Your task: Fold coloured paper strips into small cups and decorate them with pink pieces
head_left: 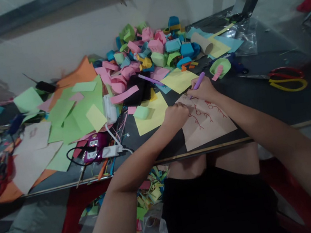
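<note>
My right hand (203, 90) is closed around a purple pen (198, 81), its tip end low over the upper part of a pale pinkish sheet of paper (209, 133). Red line drawings with small circles and branching strokes cover part of that sheet. My left hand (176, 115) lies at the sheet's upper left edge, fingers curled and bearing on the paper; its fingertips are partly hidden. Close to it are a yellow sheet (147, 123) and a light green folded paper piece (141, 112). Another purple pen (151, 79) lies farther back.
Behind my hands rises a pile of colourful folded paper pieces (156, 47). Red-and-yellow-handled scissors (287, 79) lie at right, near a green paper cup shape (220, 67). Green sheets (83, 108), a white power strip (110, 110) and a purple plug adapter (96, 143) are at left.
</note>
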The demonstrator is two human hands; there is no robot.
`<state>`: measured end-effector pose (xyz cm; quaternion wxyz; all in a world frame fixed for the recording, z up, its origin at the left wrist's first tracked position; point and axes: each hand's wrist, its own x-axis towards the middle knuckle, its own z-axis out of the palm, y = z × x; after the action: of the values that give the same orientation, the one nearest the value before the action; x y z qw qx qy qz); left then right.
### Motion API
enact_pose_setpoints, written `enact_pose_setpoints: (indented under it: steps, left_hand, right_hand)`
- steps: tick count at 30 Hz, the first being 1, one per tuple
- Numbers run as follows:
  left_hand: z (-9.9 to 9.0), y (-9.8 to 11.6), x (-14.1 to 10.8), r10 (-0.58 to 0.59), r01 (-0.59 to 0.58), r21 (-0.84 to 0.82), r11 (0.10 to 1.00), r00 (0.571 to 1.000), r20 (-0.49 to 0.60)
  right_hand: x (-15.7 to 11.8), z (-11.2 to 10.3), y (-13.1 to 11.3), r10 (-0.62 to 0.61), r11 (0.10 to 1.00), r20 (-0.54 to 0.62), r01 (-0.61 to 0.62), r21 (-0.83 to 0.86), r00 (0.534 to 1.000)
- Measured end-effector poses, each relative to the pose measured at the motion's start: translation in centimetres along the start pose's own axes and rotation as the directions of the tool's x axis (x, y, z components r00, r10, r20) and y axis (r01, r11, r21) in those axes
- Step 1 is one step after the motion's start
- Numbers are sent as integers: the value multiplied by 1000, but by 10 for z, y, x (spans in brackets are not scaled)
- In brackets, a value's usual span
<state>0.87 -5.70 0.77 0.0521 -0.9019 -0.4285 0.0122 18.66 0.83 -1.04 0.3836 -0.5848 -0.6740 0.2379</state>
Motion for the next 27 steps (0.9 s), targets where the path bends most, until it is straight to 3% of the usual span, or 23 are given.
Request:
enact_pose_setpoints:
  steps: [4, 10, 15, 20, 27]
  left_hand:
    - [-2, 2, 0, 5, -5, 16, 1000, 1000, -8]
    - [-5, 5, 0, -7, 7, 22, 1000, 1000, -2]
    - [-6, 6, 0, 7, -7, 28, 1000, 1000, -12]
    - [-5, 8, 0, -14, 14, 29, 999, 1000, -11]
    - [2, 8, 0, -23, 25, 25, 999, 996, -81]
  right_hand:
    - [1, -3, 1, -39, 997, 131, 31, 67, 991]
    - [3, -6, 4, -90, 995, 117, 83, 61, 989]
    - [0, -5, 4, -92, 990, 241, 61, 130, 966]
    - [3, -10, 10, -152, 984, 104, 141, 107, 983]
    - [3, -17, 8, -149, 987, 175, 137, 78, 973]
